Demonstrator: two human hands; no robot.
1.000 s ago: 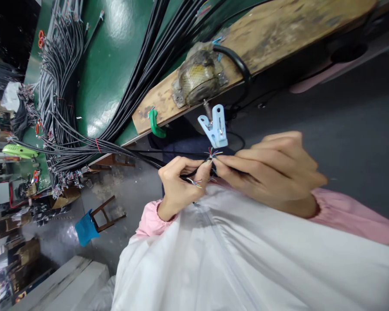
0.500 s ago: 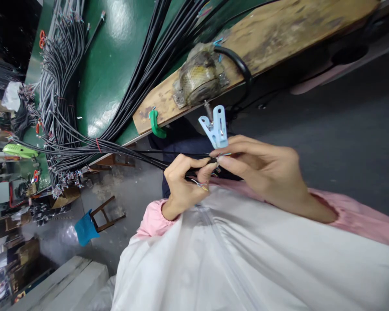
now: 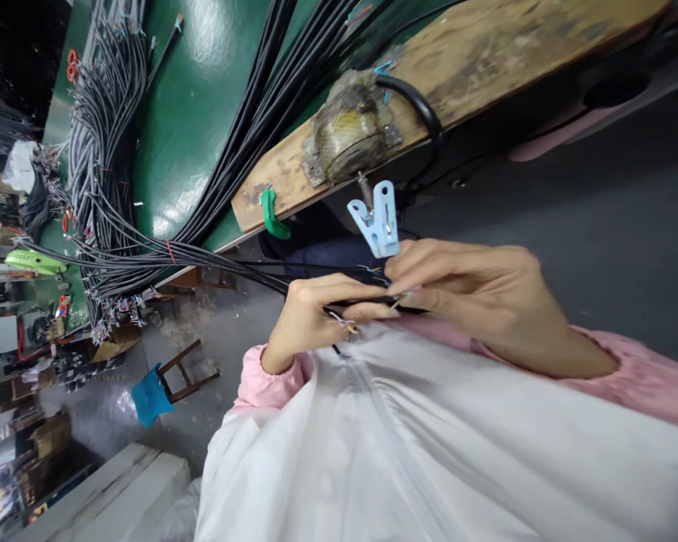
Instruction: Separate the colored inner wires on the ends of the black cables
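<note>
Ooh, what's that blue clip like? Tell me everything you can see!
The clip is pale blue and looks like plastic. Two flat handles spread in a V, each with a round hole near its end, and a small shiny bit shows partway down. The V opens towards the board, where a metal rod seems to meet it. Its narrow end points at the right hand; I can't tell if they touch.

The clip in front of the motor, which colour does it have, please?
The clip is light blue, clearest in the head view.
</note>
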